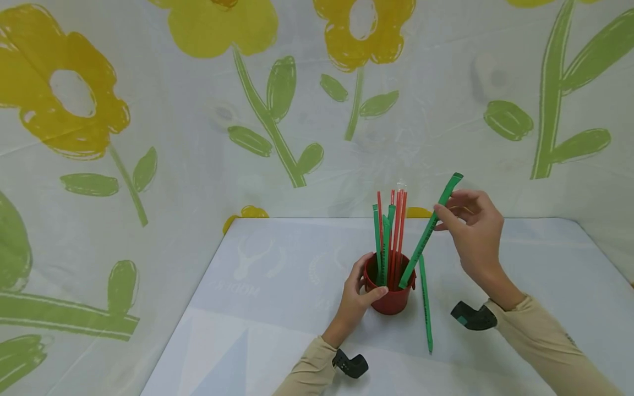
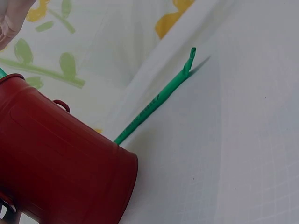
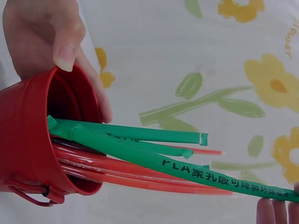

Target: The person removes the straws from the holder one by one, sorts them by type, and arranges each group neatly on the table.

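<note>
A small red metal bucket (image 1: 391, 306) stands on the table, and my left hand (image 1: 354, 302) grips its left side, thumb at the front rim. Inside it stand several red straws (image 1: 400, 234) and several green paper-wrapped straws (image 1: 386, 247). Up to the right, my right hand (image 1: 475, 231) pinches another green-wrapped straw (image 1: 427, 236) between thumb and fingers near its upper part. That straw slants, its lower end inside the bucket's mouth at the right. Dark printing runs along its wrapper (image 3: 201, 173) in the right wrist view.
One more green-wrapped straw (image 1: 425, 308) lies on the white table (image 1: 277, 297), just right of the bucket; the left wrist view shows its bent wrapper end. A flower-print curtain (image 1: 188, 137) hangs behind and to the left. Black cameras (image 1: 473, 316) sit at both wrists.
</note>
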### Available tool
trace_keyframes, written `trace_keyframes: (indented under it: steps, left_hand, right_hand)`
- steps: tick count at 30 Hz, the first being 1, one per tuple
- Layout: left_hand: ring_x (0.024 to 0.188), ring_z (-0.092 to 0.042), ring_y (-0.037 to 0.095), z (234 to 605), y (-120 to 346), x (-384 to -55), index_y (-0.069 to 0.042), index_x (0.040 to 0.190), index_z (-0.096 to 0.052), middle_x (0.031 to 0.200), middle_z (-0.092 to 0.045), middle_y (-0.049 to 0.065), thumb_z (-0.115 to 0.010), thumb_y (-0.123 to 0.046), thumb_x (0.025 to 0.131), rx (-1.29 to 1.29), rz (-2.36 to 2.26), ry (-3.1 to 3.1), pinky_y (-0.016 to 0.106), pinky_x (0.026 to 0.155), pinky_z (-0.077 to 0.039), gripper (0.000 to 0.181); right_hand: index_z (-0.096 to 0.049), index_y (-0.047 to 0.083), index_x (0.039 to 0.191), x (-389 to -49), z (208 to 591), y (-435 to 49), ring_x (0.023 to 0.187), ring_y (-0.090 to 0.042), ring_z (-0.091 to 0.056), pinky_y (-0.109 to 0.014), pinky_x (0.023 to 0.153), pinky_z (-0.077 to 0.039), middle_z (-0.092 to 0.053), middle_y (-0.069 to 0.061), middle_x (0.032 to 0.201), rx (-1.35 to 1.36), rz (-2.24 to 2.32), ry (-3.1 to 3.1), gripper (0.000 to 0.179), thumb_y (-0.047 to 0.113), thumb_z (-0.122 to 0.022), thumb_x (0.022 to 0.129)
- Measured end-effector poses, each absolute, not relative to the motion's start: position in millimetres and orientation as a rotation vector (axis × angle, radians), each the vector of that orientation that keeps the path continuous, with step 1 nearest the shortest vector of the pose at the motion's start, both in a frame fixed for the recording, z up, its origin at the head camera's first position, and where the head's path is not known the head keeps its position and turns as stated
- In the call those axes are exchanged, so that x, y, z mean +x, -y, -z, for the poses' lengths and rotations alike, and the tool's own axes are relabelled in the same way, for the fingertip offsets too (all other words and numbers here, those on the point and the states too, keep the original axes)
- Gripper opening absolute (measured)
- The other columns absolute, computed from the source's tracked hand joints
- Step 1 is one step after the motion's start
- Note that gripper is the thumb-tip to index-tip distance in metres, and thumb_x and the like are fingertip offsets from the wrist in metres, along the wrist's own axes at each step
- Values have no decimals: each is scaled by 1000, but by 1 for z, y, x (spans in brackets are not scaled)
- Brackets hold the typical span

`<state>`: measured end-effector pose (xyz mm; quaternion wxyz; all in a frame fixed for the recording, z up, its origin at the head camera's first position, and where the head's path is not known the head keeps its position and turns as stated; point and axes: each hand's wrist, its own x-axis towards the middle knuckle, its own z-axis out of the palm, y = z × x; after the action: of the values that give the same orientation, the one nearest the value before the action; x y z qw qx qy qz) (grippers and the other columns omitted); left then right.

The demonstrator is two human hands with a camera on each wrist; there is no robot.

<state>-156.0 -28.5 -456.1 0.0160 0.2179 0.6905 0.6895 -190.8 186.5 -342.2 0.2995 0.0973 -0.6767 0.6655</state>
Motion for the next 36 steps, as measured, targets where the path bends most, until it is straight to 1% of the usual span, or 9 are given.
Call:
trace_keyframes:
  steps: [6, 11, 17, 25, 30, 36]
  left_hand:
    - [130, -38, 25, 457, 29, -156, -2, 145, -29, 145, -40, 9, -57, -11, 87, 664, -2134, -2152, 51, 104, -33, 65]
    - [130, -38, 27, 456, 28, -156, -2, 145, -29, 144, -40, 10, -58, -13, 87, 667, -2138, -2156, 49, 103, -34, 66]
    - [130, -38, 28, 456, 28, -156, -4, 145, -29, 145, -39, 10, -59, -16, 87, 676, -2148, -2142, 50, 102, -35, 67]
    - [131, -36, 31, 455, 29, -155, -1, 145, -28, 145, -38, 12, -56, -11, 87, 678, -2159, -2125, 57, 102, -33, 66]
    - [131, -36, 29, 455, 29, -155, -3, 145, -29, 146, -38, 10, -55, -10, 87, 663, -2155, -2128, 54, 103, -33, 64]
    - [131, -36, 26, 455, 29, -155, -6, 145, -30, 146, -38, 9, -57, -13, 87, 658, -2154, -2123, 52, 103, -33, 65]
  right_hand:
    - [-57, -3, 106, -189, 337, -191, 71, -18, -64, -25, 58, -54, -62, -13, 89, 269, -1879, 1695, 28, -6, -68, 81]
    - [-56, -5, 105, -186, 333, -195, 70, -19, -65, -26, 57, -54, -61, -14, 87, 276, -1962, 1619, 28, -8, -68, 80]
    - [-57, -5, 105, -184, 334, -199, 69, -19, -64, -27, 54, -54, -60, -14, 86, 253, -1991, 1611, 29, -8, -69, 79]
    - [-56, -2, 106, -183, 342, -203, 69, -14, -65, -25, 52, -53, -59, -11, 89, 199, -1971, 1718, 29, -5, -69, 80]
    - [-56, -2, 106, -183, 347, -205, 68, -13, -65, -25, 51, -53, -59, -10, 88, 196, -1950, 1763, 28, -4, -69, 81]
    - [-56, -3, 107, -182, 351, -210, 69, -10, -64, -24, 51, -53, -59, -7, 88, 172, -1883, 1854, 28, -1, -69, 82]
